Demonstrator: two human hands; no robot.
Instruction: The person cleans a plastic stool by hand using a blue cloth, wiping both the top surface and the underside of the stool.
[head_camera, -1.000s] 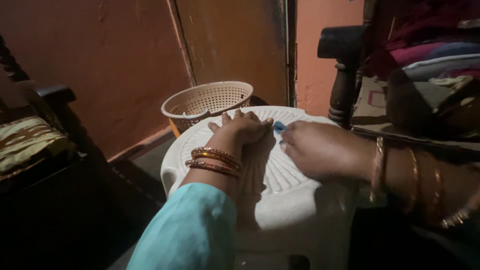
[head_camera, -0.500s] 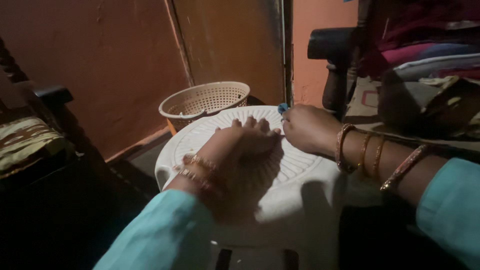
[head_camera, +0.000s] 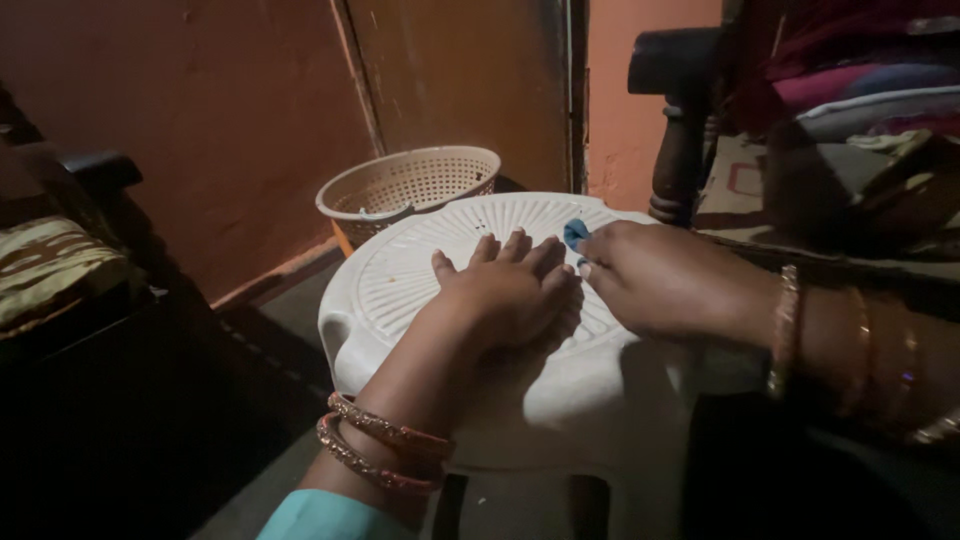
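L hand (head_camera: 510, 290) lies flat, fingers spread, on white stool (head_camera: 450, 250). R hand (head_camera: 660, 280) just right of it, grip pinching small blue bit (head_camera: 575, 233) by L fingertips. Best keep L palm still, R wrist braced on stool. Basket (head_camera: 410, 190) behind stool.
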